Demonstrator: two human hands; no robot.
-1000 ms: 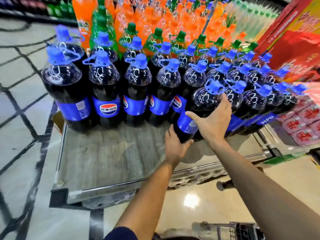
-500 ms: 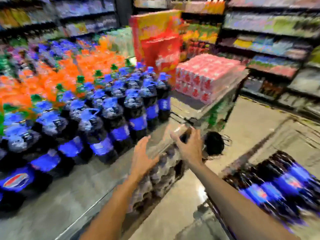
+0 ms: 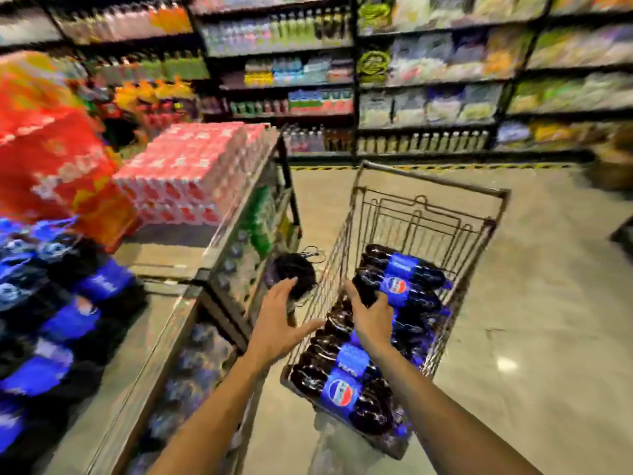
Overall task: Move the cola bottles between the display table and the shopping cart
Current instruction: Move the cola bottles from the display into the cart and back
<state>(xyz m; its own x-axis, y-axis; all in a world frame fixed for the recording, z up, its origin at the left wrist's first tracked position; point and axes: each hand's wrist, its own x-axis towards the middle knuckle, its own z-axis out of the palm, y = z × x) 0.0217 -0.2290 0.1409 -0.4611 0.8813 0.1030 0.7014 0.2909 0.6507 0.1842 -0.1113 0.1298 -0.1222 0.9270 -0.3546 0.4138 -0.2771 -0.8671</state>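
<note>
Several cola bottles (image 3: pixel 397 286) lie in the shopping cart (image 3: pixel 431 186) beside the display surface (image 3: pixel 164 323); right hand (image 3: pixel 371 315) clamps 1, left hand (image 3: pixel 277 323) hovers spread and empty; likely mid-pickup, next needing a lift clear of the wire rim.

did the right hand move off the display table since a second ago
Yes. The right hand left the bottle row on the display table and swung rightward to the shopping cart, where it now grips a cola bottle inside.
</note>
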